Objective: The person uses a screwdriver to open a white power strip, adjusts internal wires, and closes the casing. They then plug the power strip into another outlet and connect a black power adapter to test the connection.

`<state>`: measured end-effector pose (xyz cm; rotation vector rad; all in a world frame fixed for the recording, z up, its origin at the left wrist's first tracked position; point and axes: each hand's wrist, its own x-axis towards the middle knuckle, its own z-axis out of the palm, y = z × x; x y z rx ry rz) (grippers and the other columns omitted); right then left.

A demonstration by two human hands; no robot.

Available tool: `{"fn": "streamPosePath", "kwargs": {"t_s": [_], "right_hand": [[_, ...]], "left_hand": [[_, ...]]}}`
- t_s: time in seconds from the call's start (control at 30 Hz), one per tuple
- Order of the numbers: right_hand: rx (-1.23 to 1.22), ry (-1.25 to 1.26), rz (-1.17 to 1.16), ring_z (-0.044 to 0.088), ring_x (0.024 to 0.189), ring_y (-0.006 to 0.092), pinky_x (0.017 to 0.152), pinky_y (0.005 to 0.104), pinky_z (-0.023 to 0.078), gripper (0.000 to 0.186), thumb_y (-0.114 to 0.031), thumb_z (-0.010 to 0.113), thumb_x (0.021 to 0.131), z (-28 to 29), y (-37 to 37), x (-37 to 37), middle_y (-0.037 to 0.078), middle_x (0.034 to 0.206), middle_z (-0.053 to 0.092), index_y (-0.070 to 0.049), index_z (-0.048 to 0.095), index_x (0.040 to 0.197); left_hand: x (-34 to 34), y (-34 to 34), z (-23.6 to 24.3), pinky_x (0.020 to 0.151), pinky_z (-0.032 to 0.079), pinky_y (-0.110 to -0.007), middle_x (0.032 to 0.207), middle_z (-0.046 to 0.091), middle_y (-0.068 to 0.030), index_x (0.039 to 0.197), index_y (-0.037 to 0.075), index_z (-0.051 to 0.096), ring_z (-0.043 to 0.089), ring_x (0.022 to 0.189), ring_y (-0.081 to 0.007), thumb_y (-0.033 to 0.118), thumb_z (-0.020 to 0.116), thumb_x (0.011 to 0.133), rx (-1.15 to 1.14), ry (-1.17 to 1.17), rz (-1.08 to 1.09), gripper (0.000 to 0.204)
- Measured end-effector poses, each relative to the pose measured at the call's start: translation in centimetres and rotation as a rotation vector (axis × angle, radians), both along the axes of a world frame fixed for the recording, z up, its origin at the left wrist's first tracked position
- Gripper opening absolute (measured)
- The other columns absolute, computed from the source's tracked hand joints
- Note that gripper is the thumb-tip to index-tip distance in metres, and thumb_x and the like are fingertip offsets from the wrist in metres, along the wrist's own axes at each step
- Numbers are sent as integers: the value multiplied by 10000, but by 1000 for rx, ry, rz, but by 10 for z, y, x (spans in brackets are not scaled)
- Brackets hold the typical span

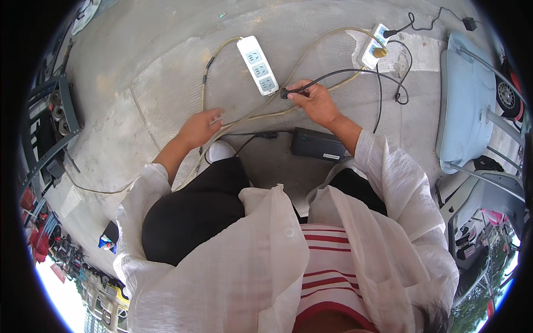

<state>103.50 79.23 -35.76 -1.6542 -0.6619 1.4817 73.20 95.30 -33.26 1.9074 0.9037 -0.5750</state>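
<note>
My right hand pinches a black plug, its black cable running off to the right. Just left of the plug's tip lies a white power strip with three light-blue sockets, all unoccupied. My left hand hovers over the floor with fingers apart and nothing in it, near a yellowish cord. A second white power strip lies at the upper right, with a yellowish plug and a black plug in it. Between my feet and my right forearm rests a black charger box.
Cords loop across the grey concrete floor. To the right stands a light-blue chair, with a grey one below it. A dark metal frame stands at the left. A small black adapter lies at the far right.
</note>
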Motion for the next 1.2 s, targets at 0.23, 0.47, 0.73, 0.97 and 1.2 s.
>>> {"fn": "streamPosePath", "kwargs": {"t_s": [0.23, 0.47, 0.73, 0.97, 1.2], "right_hand": [[84, -83, -89, 553, 745, 84, 680, 250, 463, 152, -44, 681, 889, -19, 24, -21, 24, 810, 648, -29, 679, 1040], [99, -120, -145, 536, 696, 85, 629, 250, 449, 149, -58, 692, 882, -25, 28, 1, 10, 769, 625, -43, 687, 1030], [71, -124, -164, 529, 683, 80, 615, 248, 441, 161, -74, 701, 881, -19, 25, 12, 8, 765, 620, -48, 681, 1039], [76, -86, -122, 540, 706, 92, 634, 251, 453, 183, -93, 704, 884, -20, 21, 7, 17, 802, 635, -47, 674, 1060], [57, -115, -74, 524, 694, 87, 621, 252, 441, 175, -103, 702, 890, -22, 18, 5, 17, 799, 628, -53, 678, 1056]], "left_hand": [[-34, -10, -18, 925, 501, -397, 1179, 665, -176, 1293, 90, 586, 646, 1069, -330, 251, 592, 940, -49, 31, 27, 388], [-35, -16, -20, 968, 478, -397, 1210, 658, -122, 1272, 125, 614, 607, 1127, -325, 184, 605, 913, 50, -28, -203, 364], [-42, -21, -23, 970, 468, -404, 1225, 627, -120, 1239, 134, 629, 578, 1137, -327, 187, 614, 907, -62, -19, -340, 337], [-54, -23, -24, 980, 458, -426, 1213, 630, -142, 1272, 144, 609, 571, 1151, -350, 242, 617, 909, -30, 112, -338, 377], [-56, -23, -22, 975, 457, -427, 1220, 632, -152, 1311, 156, 586, 574, 1144, -356, 256, 606, 917, -52, 135, -343, 408]]}}
